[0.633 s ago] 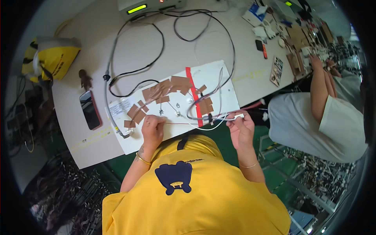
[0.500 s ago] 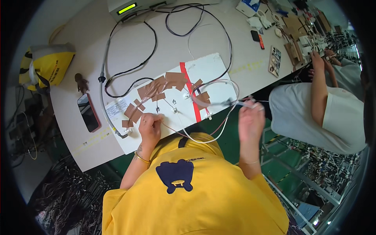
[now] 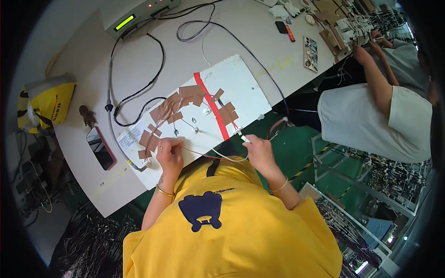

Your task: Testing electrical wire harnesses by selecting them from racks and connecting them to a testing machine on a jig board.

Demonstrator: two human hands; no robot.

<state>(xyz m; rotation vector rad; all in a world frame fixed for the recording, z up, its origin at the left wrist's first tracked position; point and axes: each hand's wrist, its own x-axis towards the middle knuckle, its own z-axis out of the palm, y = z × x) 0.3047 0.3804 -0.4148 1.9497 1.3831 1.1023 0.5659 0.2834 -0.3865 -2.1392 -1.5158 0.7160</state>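
Note:
A white board (image 3: 252, 92) with a red stripe and brown tape patches lies at the table's front edge. My left hand (image 3: 170, 157) is closed over its front part, fingers pinched on the end of a thin reddish wire (image 3: 197, 152); the very tip is hidden. My right hand (image 3: 260, 153) pinches a small white connector (image 3: 245, 138) at the board's front right. Just beyond it is a white socket (image 3: 238, 131) with red wires, fixed to the board; whether the two touch I cannot tell. A white cable (image 3: 221, 153) sags between my hands. Another white socket (image 3: 196, 130) sits mid-board.
At the back left stands a grey tester box (image 3: 134, 18) with a lit display. A grey cable (image 3: 110, 83) and black cables (image 3: 162, 55) run from it. A red-edged phone (image 3: 100, 149) lies left, a patterned phone (image 3: 310, 53) right. Another person (image 3: 361, 118) works at the right.
My right hand has come left and in to the board's front edge, carrying the wires with it. My left hand keeps its pinch over the board. The whole view has shifted a little.

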